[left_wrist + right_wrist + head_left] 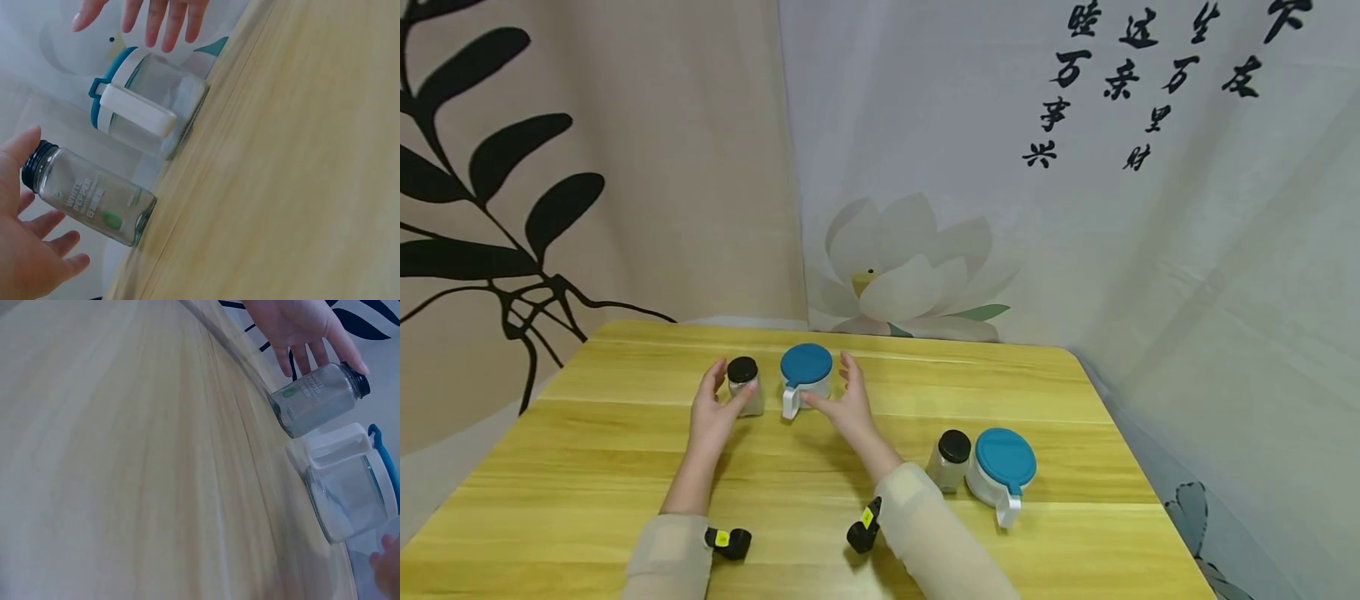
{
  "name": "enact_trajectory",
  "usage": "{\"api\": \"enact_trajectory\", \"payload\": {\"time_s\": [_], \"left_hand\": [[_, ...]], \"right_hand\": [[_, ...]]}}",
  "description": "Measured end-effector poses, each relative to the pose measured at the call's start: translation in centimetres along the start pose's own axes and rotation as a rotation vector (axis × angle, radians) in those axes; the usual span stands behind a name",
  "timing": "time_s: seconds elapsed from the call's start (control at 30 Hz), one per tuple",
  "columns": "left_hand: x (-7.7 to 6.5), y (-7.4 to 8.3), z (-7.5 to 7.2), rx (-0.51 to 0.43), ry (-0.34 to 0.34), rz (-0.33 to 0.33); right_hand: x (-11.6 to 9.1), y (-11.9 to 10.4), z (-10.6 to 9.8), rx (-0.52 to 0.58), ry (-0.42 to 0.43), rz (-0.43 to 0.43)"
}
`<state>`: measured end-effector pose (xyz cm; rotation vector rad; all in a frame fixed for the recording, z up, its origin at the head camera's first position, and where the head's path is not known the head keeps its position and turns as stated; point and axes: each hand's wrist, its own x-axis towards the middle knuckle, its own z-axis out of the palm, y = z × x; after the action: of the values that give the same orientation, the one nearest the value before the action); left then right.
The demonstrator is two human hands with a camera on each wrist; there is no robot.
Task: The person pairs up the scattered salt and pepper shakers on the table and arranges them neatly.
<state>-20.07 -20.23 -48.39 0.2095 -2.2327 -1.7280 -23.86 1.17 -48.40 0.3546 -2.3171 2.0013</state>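
Note:
Toward the back of the table stands a glass white pepper jar (94, 197) with a black lid. My left hand (711, 412) is spread around it, thumb close by the lid and the other fingers behind, relaxed rather than curled. Just right of it is a clear glass pot (807, 371) with a blue lid and a white handle (139, 110) facing me. My right hand (847, 408) is at the pot's right side, thumb near the handle and fingers extended past the far side. In the right wrist view only its fingertips (390, 565) show.
Nearer me on the right, another black-lidded jar (950, 461) stands beside a second blue-lidded pot (1002, 471), close to my right sleeve (936, 525). The wooden table (587, 467) ends at a printed curtain (917, 167) at the back.

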Motion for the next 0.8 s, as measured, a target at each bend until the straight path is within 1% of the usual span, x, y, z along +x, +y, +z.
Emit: {"api": "enact_trajectory", "payload": {"time_s": [0.2, 0.47, 0.67, 0.8], "left_hand": [[0.3, 0.3, -0.3, 0.004, -0.013, -0.014], [0.4, 0.5, 0.1, -0.008, -0.01, -0.014], [1.1, 0.3, 0.4, -0.02, -0.01, -0.003], [1.4, 0.2, 0.4, -0.021, -0.02, -0.016]], "right_hand": [[0.4, -0.1, 0.5, -0.018, 0.01, 0.039], [1.0, 0.0, 1.0, -0.06, 0.007, 0.04], [1.5, 0.4, 1.2, -0.087, -0.006, 0.066], [1.7, 0.6, 1.3, -0.097, -0.005, 0.084]]}}
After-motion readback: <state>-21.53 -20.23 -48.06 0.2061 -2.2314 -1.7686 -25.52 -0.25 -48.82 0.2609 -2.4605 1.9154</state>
